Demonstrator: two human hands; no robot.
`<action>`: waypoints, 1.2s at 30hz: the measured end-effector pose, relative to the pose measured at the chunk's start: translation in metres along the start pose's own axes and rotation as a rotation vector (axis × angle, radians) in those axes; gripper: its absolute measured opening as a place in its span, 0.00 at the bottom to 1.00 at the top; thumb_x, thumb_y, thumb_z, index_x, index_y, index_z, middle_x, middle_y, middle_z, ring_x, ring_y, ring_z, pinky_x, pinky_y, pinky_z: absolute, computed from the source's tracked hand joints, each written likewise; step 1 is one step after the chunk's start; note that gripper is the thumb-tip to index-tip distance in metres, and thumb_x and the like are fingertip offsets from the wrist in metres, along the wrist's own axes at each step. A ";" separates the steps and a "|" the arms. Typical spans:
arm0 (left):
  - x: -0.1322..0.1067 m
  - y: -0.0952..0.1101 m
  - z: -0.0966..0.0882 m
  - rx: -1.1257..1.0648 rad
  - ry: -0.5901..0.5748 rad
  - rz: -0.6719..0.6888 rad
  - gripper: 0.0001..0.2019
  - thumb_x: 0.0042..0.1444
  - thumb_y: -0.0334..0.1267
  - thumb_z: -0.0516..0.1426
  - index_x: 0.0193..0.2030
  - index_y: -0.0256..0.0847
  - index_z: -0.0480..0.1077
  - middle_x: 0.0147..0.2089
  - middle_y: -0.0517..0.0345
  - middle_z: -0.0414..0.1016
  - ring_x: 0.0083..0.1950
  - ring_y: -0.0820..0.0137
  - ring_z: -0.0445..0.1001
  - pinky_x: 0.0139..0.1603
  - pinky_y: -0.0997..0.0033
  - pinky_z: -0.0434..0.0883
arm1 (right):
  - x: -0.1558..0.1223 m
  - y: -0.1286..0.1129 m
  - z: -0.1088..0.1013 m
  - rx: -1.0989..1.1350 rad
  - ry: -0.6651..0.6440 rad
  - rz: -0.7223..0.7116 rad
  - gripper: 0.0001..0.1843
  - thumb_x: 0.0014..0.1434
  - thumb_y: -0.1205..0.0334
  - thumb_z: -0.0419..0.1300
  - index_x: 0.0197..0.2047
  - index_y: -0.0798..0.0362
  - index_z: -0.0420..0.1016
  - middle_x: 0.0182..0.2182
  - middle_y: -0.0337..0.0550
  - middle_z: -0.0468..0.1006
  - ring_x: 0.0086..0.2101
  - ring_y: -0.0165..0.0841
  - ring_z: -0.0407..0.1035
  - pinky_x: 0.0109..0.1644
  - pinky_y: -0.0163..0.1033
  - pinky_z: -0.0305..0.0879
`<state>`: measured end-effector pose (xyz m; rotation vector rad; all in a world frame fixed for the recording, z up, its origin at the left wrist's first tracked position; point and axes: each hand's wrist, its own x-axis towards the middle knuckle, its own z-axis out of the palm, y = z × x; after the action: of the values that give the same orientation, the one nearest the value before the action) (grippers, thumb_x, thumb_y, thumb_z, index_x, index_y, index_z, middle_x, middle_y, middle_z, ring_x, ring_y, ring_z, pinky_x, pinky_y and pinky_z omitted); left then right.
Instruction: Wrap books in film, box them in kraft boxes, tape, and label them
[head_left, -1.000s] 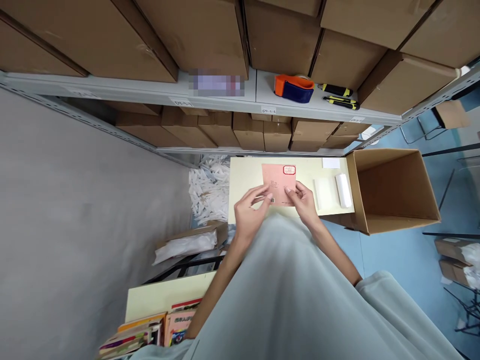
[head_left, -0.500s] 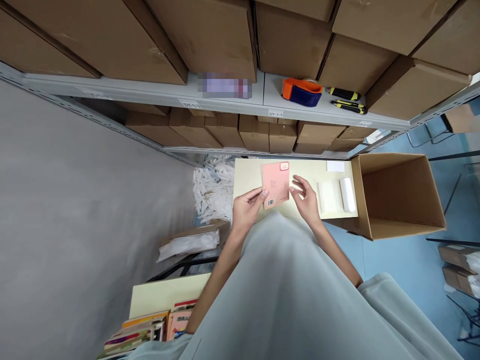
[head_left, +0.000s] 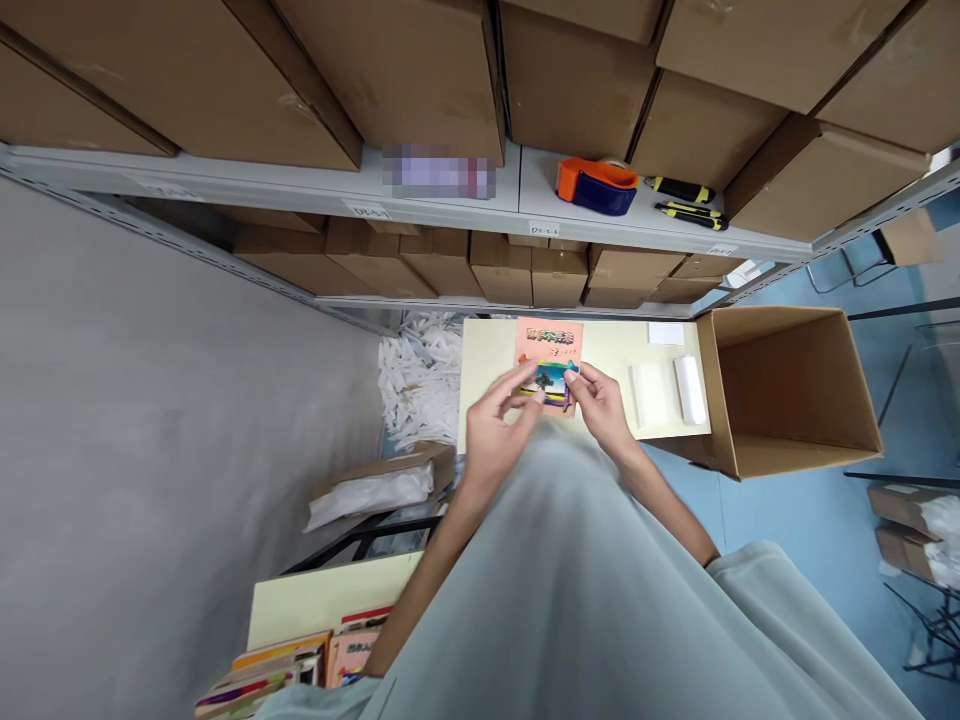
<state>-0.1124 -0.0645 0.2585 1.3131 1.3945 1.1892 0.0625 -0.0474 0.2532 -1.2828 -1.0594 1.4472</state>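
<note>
A thin pink book [head_left: 550, 350] is held over the pale yellow table [head_left: 487, 360], front cover up, with a coloured picture on its lower half. My left hand [head_left: 495, 430] grips its lower left edge with fingers and thumb. My right hand [head_left: 600, 405] pinches its lower right corner. Both hands are closed on the book.
An open cardboard box [head_left: 787, 390] stands right of the table. A white roll [head_left: 688, 388] and white sheets [head_left: 649, 392] lie on the table. White bags [head_left: 420, 375] are piled at the left. A tape dispenser [head_left: 596, 185] and knives [head_left: 682, 200] sit on the shelf. Books [head_left: 300, 665] are stacked lower left.
The book has been turned over: its back with the barcode faced up before, its front cover does now. My right hand let go midway and has taken hold again.
</note>
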 end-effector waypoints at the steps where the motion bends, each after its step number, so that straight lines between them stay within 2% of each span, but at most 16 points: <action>1: 0.005 -0.003 -0.006 -0.003 0.050 -0.031 0.24 0.69 0.53 0.67 0.66 0.45 0.83 0.68 0.44 0.83 0.59 0.58 0.85 0.53 0.62 0.86 | 0.001 -0.003 -0.005 0.003 -0.007 0.004 0.33 0.66 0.25 0.69 0.52 0.47 0.87 0.38 0.41 0.85 0.39 0.39 0.79 0.47 0.43 0.81; 3: 0.015 -0.010 -0.016 -0.018 0.106 -0.098 0.28 0.65 0.57 0.70 0.65 0.44 0.84 0.66 0.44 0.84 0.54 0.61 0.84 0.47 0.66 0.84 | 0.001 -0.007 -0.011 0.004 -0.032 0.016 0.32 0.66 0.26 0.69 0.51 0.47 0.87 0.37 0.40 0.84 0.39 0.38 0.78 0.47 0.42 0.81; 5: 0.023 -0.018 -0.022 -0.099 0.042 -0.193 0.30 0.60 0.62 0.73 0.59 0.41 0.86 0.57 0.45 0.87 0.48 0.62 0.83 0.44 0.66 0.82 | 0.002 -0.008 -0.014 0.003 -0.064 0.028 0.33 0.66 0.26 0.69 0.51 0.48 0.87 0.34 0.39 0.83 0.38 0.38 0.78 0.46 0.42 0.81; 8: 0.029 -0.026 -0.023 -0.275 -0.077 -0.334 0.32 0.52 0.67 0.76 0.48 0.39 0.87 0.45 0.47 0.88 0.45 0.61 0.84 0.47 0.64 0.83 | 0.006 -0.002 -0.014 0.014 -0.072 0.047 0.33 0.65 0.26 0.70 0.53 0.49 0.87 0.37 0.40 0.85 0.37 0.37 0.78 0.46 0.42 0.81; 10: 0.029 -0.029 -0.019 -0.354 -0.075 -0.385 0.34 0.47 0.68 0.78 0.46 0.39 0.86 0.44 0.48 0.89 0.45 0.59 0.86 0.50 0.61 0.84 | 0.010 0.006 -0.014 0.007 -0.047 0.052 0.34 0.65 0.26 0.70 0.55 0.48 0.87 0.41 0.43 0.88 0.40 0.39 0.81 0.49 0.44 0.83; 12: 0.028 -0.031 -0.014 -0.391 -0.042 -0.396 0.35 0.45 0.68 0.78 0.47 0.40 0.84 0.45 0.47 0.89 0.47 0.57 0.88 0.54 0.57 0.85 | 0.013 0.013 -0.014 -0.064 0.038 0.014 0.35 0.65 0.26 0.70 0.58 0.48 0.86 0.48 0.47 0.90 0.46 0.44 0.84 0.53 0.48 0.84; 15: 0.025 -0.032 -0.003 -0.351 0.049 -0.317 0.34 0.49 0.69 0.77 0.47 0.40 0.83 0.48 0.44 0.90 0.52 0.54 0.89 0.58 0.53 0.86 | 0.009 0.018 -0.011 -0.243 0.205 -0.126 0.34 0.68 0.29 0.68 0.64 0.45 0.84 0.65 0.52 0.85 0.64 0.50 0.80 0.67 0.55 0.81; 17: 0.021 -0.031 0.005 -0.286 0.120 -0.253 0.33 0.52 0.68 0.75 0.48 0.39 0.82 0.50 0.43 0.90 0.54 0.53 0.90 0.59 0.53 0.87 | 0.002 0.018 -0.005 -0.288 0.196 -0.172 0.31 0.71 0.32 0.66 0.66 0.43 0.84 0.70 0.50 0.82 0.69 0.50 0.76 0.73 0.57 0.77; 19: 0.014 -0.027 0.014 -0.226 0.145 -0.215 0.30 0.57 0.65 0.73 0.50 0.40 0.83 0.51 0.44 0.90 0.53 0.53 0.90 0.57 0.53 0.88 | -0.007 0.016 0.004 -0.256 0.115 -0.150 0.29 0.72 0.33 0.66 0.65 0.42 0.85 0.67 0.49 0.85 0.67 0.49 0.79 0.72 0.57 0.78; 21: 0.005 -0.021 0.021 -0.157 0.104 -0.143 0.25 0.62 0.61 0.71 0.52 0.41 0.84 0.54 0.46 0.90 0.55 0.54 0.90 0.59 0.53 0.88 | -0.013 0.014 0.013 -0.218 0.075 -0.116 0.30 0.69 0.34 0.69 0.65 0.42 0.84 0.64 0.47 0.86 0.64 0.49 0.81 0.69 0.56 0.81; 25: -0.006 -0.013 0.022 -0.006 -0.053 0.089 0.17 0.68 0.51 0.67 0.57 0.45 0.86 0.65 0.46 0.87 0.64 0.55 0.86 0.66 0.51 0.86 | -0.016 0.011 0.014 -0.188 0.131 -0.067 0.28 0.68 0.32 0.71 0.58 0.44 0.84 0.53 0.47 0.90 0.53 0.48 0.84 0.63 0.53 0.83; 27: -0.004 -0.017 0.015 0.032 -0.052 0.108 0.19 0.69 0.50 0.67 0.60 0.45 0.85 0.66 0.44 0.86 0.65 0.55 0.85 0.66 0.51 0.85 | -0.014 0.008 0.007 -0.141 0.136 -0.046 0.30 0.68 0.28 0.68 0.54 0.46 0.84 0.47 0.47 0.90 0.48 0.47 0.84 0.59 0.52 0.83; 30: 0.005 -0.029 0.003 -0.014 0.042 -0.004 0.29 0.63 0.56 0.71 0.66 0.43 0.82 0.69 0.40 0.83 0.65 0.53 0.83 0.60 0.54 0.86 | -0.014 0.002 -0.006 -0.069 0.095 -0.032 0.34 0.65 0.25 0.69 0.56 0.47 0.83 0.47 0.48 0.90 0.49 0.48 0.84 0.56 0.51 0.83; 31: 0.008 -0.033 0.000 -0.073 0.034 -0.069 0.32 0.60 0.59 0.72 0.65 0.42 0.82 0.68 0.39 0.83 0.64 0.53 0.83 0.59 0.54 0.86 | -0.015 0.001 -0.009 -0.055 0.077 -0.026 0.35 0.65 0.25 0.70 0.56 0.47 0.83 0.47 0.47 0.90 0.50 0.48 0.84 0.55 0.51 0.83; 34: 0.014 -0.040 -0.007 -0.297 -0.107 -0.278 0.34 0.55 0.66 0.74 0.56 0.39 0.86 0.57 0.40 0.89 0.59 0.51 0.86 0.61 0.52 0.85 | -0.016 0.002 -0.013 -0.029 0.032 -0.003 0.34 0.65 0.26 0.70 0.57 0.47 0.84 0.48 0.47 0.91 0.51 0.49 0.85 0.55 0.51 0.84; 36: 0.013 -0.039 -0.007 -0.383 -0.140 -0.369 0.34 0.50 0.68 0.76 0.49 0.39 0.88 0.49 0.42 0.90 0.57 0.50 0.88 0.62 0.50 0.85 | -0.015 0.007 -0.013 -0.022 0.022 0.006 0.35 0.65 0.26 0.70 0.58 0.47 0.84 0.50 0.48 0.91 0.51 0.49 0.85 0.55 0.52 0.84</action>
<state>-0.1276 -0.0518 0.2219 0.8135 1.1724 1.0264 0.0760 -0.0631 0.2485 -1.3160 -1.0600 1.4262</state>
